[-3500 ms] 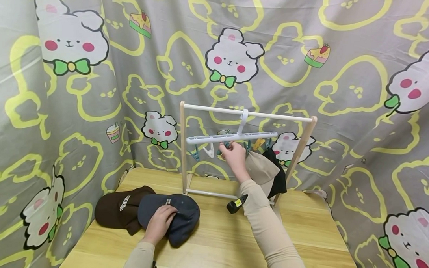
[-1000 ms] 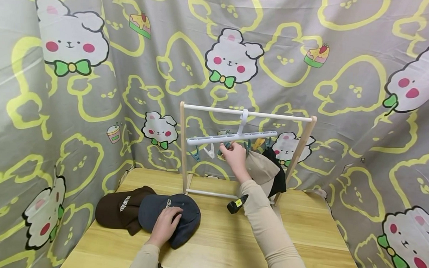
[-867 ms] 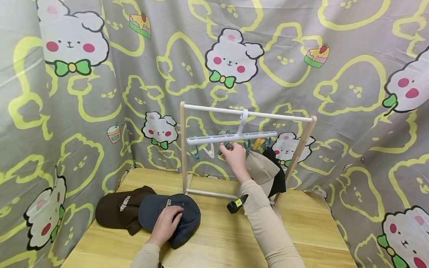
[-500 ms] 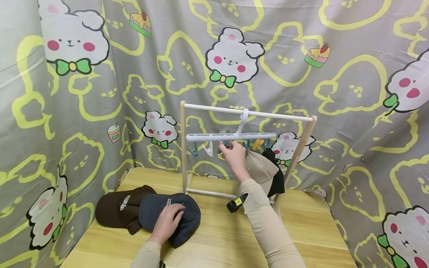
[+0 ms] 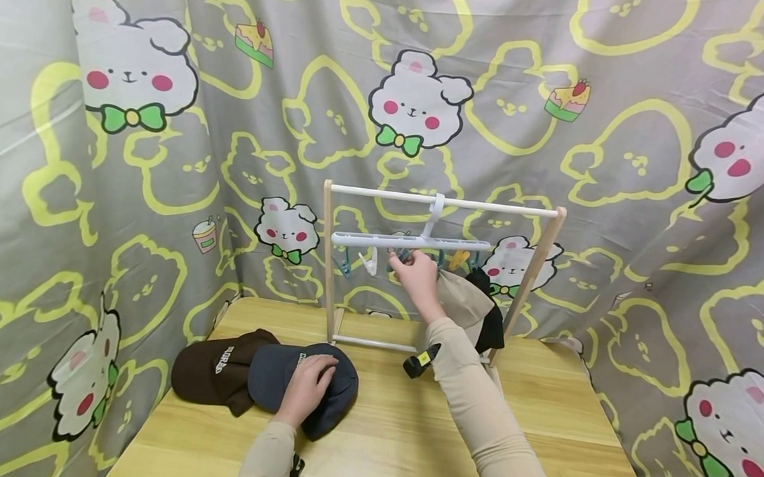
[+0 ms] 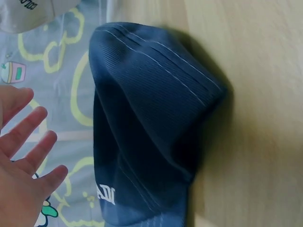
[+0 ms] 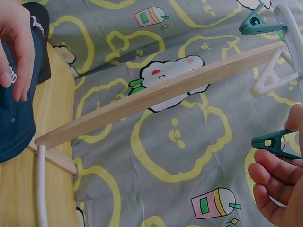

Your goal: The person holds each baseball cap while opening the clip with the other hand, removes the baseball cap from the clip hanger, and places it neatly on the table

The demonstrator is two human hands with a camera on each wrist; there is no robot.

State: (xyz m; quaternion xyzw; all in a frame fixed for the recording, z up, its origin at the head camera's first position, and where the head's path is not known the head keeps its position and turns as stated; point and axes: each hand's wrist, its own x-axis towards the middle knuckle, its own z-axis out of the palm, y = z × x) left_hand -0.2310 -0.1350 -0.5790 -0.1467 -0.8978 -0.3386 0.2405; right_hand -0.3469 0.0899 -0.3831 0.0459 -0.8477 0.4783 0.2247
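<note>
My left hand [image 5: 307,387] is over the crown of a navy baseball cap [image 5: 345,388] on the table. In the left wrist view, its fingers are spread and relaxed, with a gap between them and the cap [image 6: 137,94]. My right hand [image 5: 420,278] is raised at the middle of a pale clip hanger [image 5: 382,243]. Seen from the right wrist, thumb and fingers pinch a dark green clip [image 7: 279,149], its jaws holding nothing. Left of it hang a white clip [image 5: 370,263] and a blue-green clip [image 5: 344,265]. A beige cap [image 5: 462,304] and a black cap [image 5: 494,330] hang at the right.
The hanger hooks over the white top rod [image 5: 383,193] of a wooden-sided rack [image 5: 327,265] at the table's back. A brown cap [image 5: 200,372] lies left of the navy one. Patterned curtain [image 5: 301,25] surrounds the wooden table [image 5: 400,429].
My left hand has slid a little right and farther over the navy cap. The hanger bar has swung from slanted to nearly level, while my right hand keeps its pinch on the clip.
</note>
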